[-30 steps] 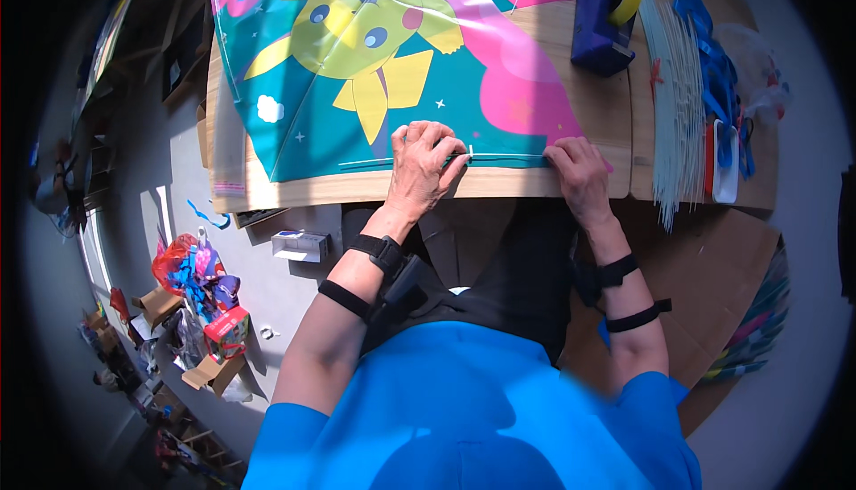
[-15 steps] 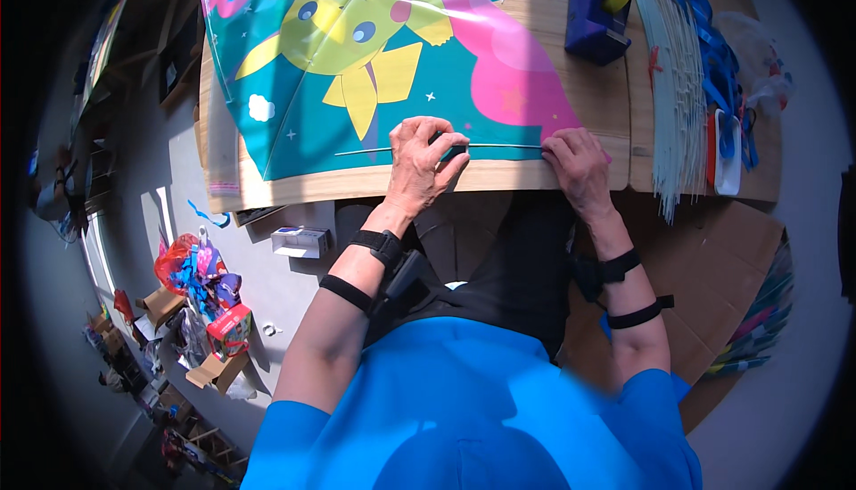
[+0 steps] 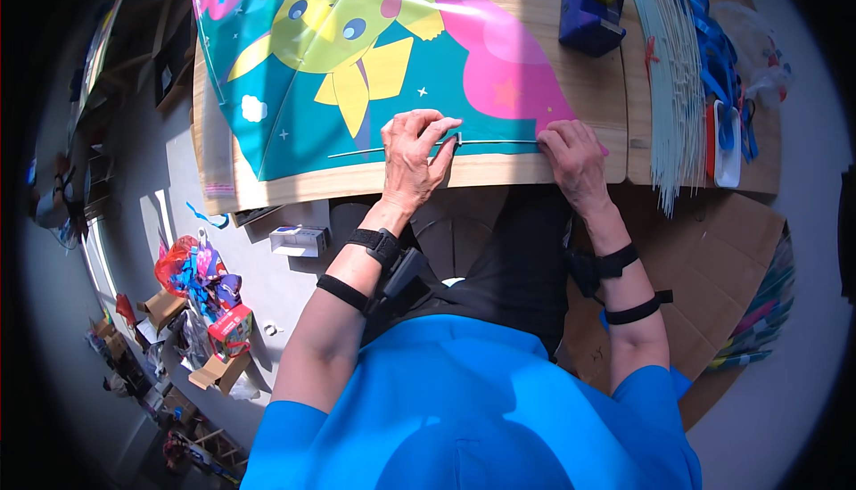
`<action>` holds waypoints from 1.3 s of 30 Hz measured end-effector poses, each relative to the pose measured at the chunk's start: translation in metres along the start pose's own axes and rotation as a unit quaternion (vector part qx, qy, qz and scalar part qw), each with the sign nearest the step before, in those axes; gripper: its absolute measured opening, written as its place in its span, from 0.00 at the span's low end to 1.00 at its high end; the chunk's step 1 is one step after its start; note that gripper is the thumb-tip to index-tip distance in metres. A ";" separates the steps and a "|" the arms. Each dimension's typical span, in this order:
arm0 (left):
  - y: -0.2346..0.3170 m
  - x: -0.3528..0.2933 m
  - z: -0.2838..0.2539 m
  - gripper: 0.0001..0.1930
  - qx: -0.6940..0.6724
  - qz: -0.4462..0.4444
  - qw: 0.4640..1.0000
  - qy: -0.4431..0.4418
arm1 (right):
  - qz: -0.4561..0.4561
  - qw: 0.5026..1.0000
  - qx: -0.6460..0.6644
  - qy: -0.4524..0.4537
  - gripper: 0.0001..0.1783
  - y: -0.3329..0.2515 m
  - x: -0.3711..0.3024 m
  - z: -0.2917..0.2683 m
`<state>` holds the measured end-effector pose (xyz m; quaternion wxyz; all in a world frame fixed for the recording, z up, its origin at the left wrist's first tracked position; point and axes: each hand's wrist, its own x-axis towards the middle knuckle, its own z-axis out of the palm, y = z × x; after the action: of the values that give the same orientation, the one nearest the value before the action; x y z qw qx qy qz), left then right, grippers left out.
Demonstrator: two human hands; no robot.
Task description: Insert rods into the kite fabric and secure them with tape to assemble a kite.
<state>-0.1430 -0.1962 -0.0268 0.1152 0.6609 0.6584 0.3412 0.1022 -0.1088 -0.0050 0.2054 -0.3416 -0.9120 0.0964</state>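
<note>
A printed kite sheet (image 3: 357,98), teal and pink with a yellow cartoon animal, is spread over the wooden table near its front edge. A thin pale rod (image 3: 499,141) runs across the sheet's lower part. My left hand (image 3: 410,156) bends over the rod's middle, with thumb and forefinger on either side of a small fitting (image 3: 458,140); its other fingertips are hidden. At the sheet's right corner, my right hand (image 3: 575,160) pinches the end of the rod together with the pink sheet edge.
Farther right stand a blue tape dispenser (image 3: 590,22) with yellow tape, a bundle of thin rods (image 3: 667,98), blue straps (image 3: 713,62) and a red-and-white tray (image 3: 724,147). Cardboard (image 3: 695,267) lies below the table. Boxes and bags (image 3: 201,280) sit on the floor at left.
The left thumb and forefinger have parted slightly at the small fitting. Sheet, rod and table appear shifted slightly left in view. The right hand keeps its pinch at the corner.
</note>
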 end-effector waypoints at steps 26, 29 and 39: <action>0.000 -0.002 0.001 0.15 0.026 0.031 0.999 -0.015 | 0.031 0.997 0.067 -0.018 0.04 -0.011 0.011 0.016; 0.001 -0.002 0.000 0.14 0.024 0.027 0.999 -0.016 | 0.036 0.996 0.074 -0.027 0.05 -0.013 0.012 0.014; 0.007 0.000 0.000 0.12 0.028 0.025 0.999 -0.026 | 0.031 0.997 0.062 -0.026 0.06 -0.008 0.009 0.015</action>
<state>-0.1377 -0.1970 -0.0222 0.1047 0.6886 0.6480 0.3080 0.0850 -0.1098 -0.0131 0.1995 -0.3536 -0.8983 0.1679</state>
